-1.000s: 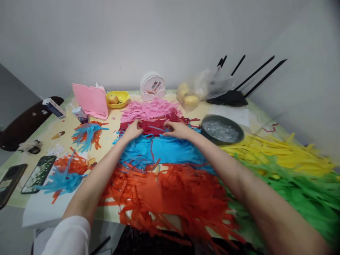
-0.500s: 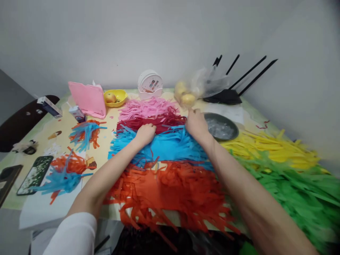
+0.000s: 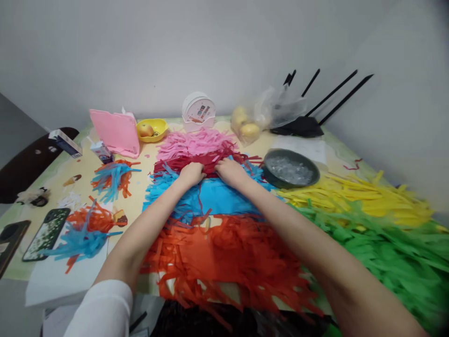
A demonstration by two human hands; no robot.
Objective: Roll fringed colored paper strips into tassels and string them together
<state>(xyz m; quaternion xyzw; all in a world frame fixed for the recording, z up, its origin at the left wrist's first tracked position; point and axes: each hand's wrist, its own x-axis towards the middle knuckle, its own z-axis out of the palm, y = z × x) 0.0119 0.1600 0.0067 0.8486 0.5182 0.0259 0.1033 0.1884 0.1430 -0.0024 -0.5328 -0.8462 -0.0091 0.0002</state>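
Note:
My left hand (image 3: 192, 174), its fingers curled closed, grips the lower edge of the dark red fringed paper (image 3: 210, 164). Just to the right, my right hand (image 3: 230, 171) pinches the same dark red piece; its fingertips are partly hidden. Beneath both wrists is a blue fringed paper (image 3: 217, 199), its strips fanned out at the sides. An orange-red fringed paper (image 3: 228, 252) lies nearest my body and overhangs the table's front edge. Beyond the dark red piece spreads a pink fringed paper (image 3: 196, 142).
Right of my hands stands a dark bowl (image 3: 271, 180), with yellow fringe (image 3: 368, 199) and green fringe (image 3: 386, 262) nearby. At left are orange-and-blue tassels (image 3: 114, 178), a phone (image 3: 47, 234) and a pink tablet case (image 3: 115, 133). Behind are bagged fruit (image 3: 249, 130) and a black router (image 3: 298, 126).
My right hand has moved left from beside the bowl to the dark red paper near my left hand. My left hand has barely moved.

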